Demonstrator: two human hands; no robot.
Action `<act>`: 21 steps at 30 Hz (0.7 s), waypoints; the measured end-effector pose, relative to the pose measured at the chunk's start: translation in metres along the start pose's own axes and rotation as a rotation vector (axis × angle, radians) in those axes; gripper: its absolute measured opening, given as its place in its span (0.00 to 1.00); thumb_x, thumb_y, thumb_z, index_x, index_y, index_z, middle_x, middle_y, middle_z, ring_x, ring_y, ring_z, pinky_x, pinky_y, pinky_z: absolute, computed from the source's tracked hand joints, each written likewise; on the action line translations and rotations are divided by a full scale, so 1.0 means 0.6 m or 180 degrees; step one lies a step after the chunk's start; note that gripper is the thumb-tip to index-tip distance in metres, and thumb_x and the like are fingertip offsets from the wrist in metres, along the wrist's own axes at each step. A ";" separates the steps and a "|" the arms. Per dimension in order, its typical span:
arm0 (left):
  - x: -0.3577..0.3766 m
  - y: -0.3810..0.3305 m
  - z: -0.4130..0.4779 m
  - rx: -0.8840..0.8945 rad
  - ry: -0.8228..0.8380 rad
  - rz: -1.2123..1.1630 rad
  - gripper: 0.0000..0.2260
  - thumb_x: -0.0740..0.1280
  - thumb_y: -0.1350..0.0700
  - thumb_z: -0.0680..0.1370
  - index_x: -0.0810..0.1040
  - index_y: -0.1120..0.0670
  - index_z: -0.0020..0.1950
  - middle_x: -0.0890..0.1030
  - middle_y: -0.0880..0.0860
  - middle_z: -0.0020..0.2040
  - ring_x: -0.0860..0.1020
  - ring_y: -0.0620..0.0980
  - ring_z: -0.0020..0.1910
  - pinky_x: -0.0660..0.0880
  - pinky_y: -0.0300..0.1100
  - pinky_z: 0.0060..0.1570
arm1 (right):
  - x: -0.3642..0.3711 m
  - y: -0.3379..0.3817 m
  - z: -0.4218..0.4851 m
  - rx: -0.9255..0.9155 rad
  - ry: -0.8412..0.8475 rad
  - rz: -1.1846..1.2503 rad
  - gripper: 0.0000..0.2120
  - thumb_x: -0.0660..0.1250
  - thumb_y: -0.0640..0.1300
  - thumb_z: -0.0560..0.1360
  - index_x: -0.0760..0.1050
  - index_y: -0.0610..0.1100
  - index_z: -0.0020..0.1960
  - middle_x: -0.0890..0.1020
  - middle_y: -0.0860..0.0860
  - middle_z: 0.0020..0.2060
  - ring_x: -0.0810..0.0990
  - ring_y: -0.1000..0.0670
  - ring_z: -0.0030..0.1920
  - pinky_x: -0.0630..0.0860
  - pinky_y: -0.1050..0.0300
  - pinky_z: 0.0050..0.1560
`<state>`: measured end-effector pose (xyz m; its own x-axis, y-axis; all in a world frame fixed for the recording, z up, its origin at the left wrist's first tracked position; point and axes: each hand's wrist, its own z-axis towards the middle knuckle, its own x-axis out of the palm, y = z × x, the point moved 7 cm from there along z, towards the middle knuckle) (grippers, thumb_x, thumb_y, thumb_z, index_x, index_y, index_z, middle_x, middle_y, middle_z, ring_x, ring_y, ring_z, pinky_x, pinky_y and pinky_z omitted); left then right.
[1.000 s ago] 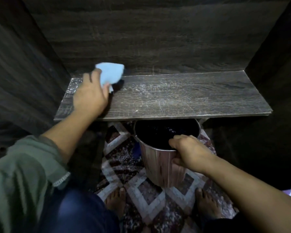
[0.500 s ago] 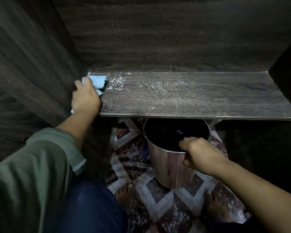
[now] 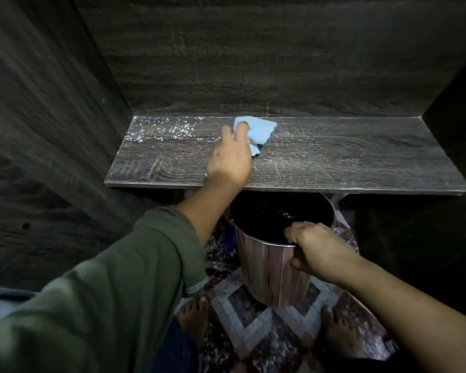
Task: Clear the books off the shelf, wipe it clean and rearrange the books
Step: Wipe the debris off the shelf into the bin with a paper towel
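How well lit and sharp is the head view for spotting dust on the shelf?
Head view: dim; shelf lit, white specks at its left rear plain; bin interior and right wall nearly black; wide-angle bends the walls; left hand and cloth slightly soft.

cloth: partly under left hand | bin contents: dark, maybe debris

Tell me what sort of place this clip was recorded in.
Probably a home, at a dark wood-grain shelving unit: a dusty shelf where the left hand holds a blue cloth, a patterned rug under bare feet, and a small bin gripped by the right hand.
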<state>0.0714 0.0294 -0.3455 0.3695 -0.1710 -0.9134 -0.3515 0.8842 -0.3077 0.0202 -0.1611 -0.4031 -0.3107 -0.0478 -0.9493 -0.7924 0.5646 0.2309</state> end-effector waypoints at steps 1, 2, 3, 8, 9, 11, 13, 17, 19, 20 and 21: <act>-0.015 0.016 0.006 -0.0060 -0.0116 0.0059 0.13 0.56 0.55 0.83 0.65 0.54 0.67 0.68 0.59 0.60 0.77 0.61 0.50 0.71 0.53 0.42 | -0.002 -0.001 0.001 0.0008 -0.0017 -0.0021 0.15 0.74 0.48 0.68 0.71 0.48 0.48 0.76 0.51 0.48 0.75 0.48 0.55 0.63 0.57 0.46; -0.032 0.041 0.012 -0.0141 -0.0254 0.0119 0.14 0.56 0.55 0.82 0.66 0.53 0.67 0.68 0.59 0.60 0.76 0.61 0.51 0.72 0.54 0.43 | -0.005 -0.001 0.001 0.0012 -0.0036 -0.0046 0.15 0.74 0.48 0.68 0.71 0.48 0.48 0.76 0.51 0.49 0.75 0.48 0.55 0.64 0.56 0.46; -0.052 0.071 0.016 -0.0238 -0.0400 0.0198 0.14 0.57 0.55 0.82 0.66 0.53 0.67 0.68 0.60 0.60 0.76 0.62 0.52 0.73 0.55 0.44 | -0.006 -0.001 0.001 0.0010 -0.0059 -0.0056 0.15 0.74 0.49 0.68 0.71 0.48 0.49 0.76 0.51 0.49 0.75 0.48 0.55 0.64 0.56 0.47; -0.124 0.242 0.020 -0.0726 -0.0653 0.0940 0.13 0.56 0.56 0.81 0.66 0.58 0.64 0.68 0.66 0.61 0.73 0.68 0.53 0.72 0.58 0.43 | -0.007 -0.003 -0.004 0.0018 -0.0084 -0.0025 0.15 0.74 0.48 0.68 0.71 0.48 0.49 0.76 0.51 0.49 0.75 0.48 0.55 0.66 0.57 0.49; -0.130 0.270 0.018 -0.0823 -0.0599 0.0989 0.13 0.56 0.56 0.81 0.66 0.60 0.64 0.68 0.67 0.61 0.73 0.69 0.54 0.72 0.59 0.45 | -0.007 -0.002 -0.004 0.0019 -0.0071 -0.0024 0.14 0.74 0.48 0.68 0.71 0.48 0.49 0.76 0.51 0.49 0.76 0.48 0.55 0.66 0.56 0.49; -0.132 0.301 0.012 -0.0875 -0.0548 0.1019 0.14 0.59 0.58 0.80 0.66 0.64 0.62 0.69 0.70 0.60 0.71 0.69 0.57 0.70 0.60 0.51 | -0.005 0.000 -0.004 0.0033 -0.0014 -0.0039 0.14 0.73 0.48 0.68 0.70 0.49 0.48 0.76 0.51 0.49 0.76 0.48 0.55 0.67 0.56 0.50; -0.122 0.300 0.003 -0.0695 -0.0660 0.0981 0.15 0.60 0.60 0.78 0.67 0.69 0.59 0.70 0.72 0.57 0.70 0.69 0.56 0.68 0.60 0.54 | -0.001 0.000 -0.003 0.0063 0.0050 -0.0060 0.14 0.73 0.49 0.69 0.70 0.49 0.49 0.76 0.51 0.50 0.75 0.49 0.56 0.67 0.56 0.51; -0.105 0.305 -0.009 -0.1265 -0.0746 0.0366 0.19 0.59 0.53 0.80 0.68 0.69 0.60 0.72 0.70 0.59 0.70 0.68 0.59 0.64 0.56 0.60 | 0.003 0.000 -0.002 0.0090 0.0092 -0.0108 0.15 0.73 0.50 0.69 0.71 0.48 0.50 0.75 0.52 0.51 0.75 0.49 0.57 0.67 0.56 0.52; -0.100 0.313 -0.011 -0.1601 -0.0687 0.0082 0.24 0.62 0.45 0.79 0.68 0.64 0.65 0.73 0.66 0.62 0.71 0.67 0.61 0.65 0.54 0.60 | 0.003 0.001 -0.003 0.0085 0.0089 -0.0105 0.14 0.73 0.50 0.70 0.71 0.49 0.50 0.75 0.52 0.51 0.75 0.50 0.57 0.66 0.57 0.50; -0.097 0.307 -0.011 -0.1599 -0.0643 0.0081 0.25 0.62 0.44 0.79 0.68 0.61 0.67 0.74 0.65 0.63 0.72 0.67 0.61 0.66 0.53 0.60 | 0.004 0.002 -0.003 0.0077 0.0086 -0.0097 0.14 0.73 0.50 0.70 0.70 0.49 0.49 0.75 0.52 0.51 0.75 0.50 0.57 0.66 0.57 0.50; -0.092 0.297 -0.012 -0.1554 -0.0605 0.0142 0.24 0.61 0.45 0.79 0.68 0.59 0.69 0.75 0.64 0.63 0.73 0.66 0.60 0.67 0.52 0.59 | 0.005 0.003 -0.003 0.0069 0.0096 -0.0085 0.14 0.73 0.50 0.70 0.69 0.50 0.48 0.75 0.52 0.50 0.75 0.50 0.57 0.66 0.57 0.50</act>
<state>-0.0180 0.1931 -0.3519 0.4787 -0.0156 -0.8779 -0.7137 0.5755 -0.3994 0.0169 -0.1618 -0.4050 -0.3057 -0.0878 -0.9481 -0.7891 0.5806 0.2006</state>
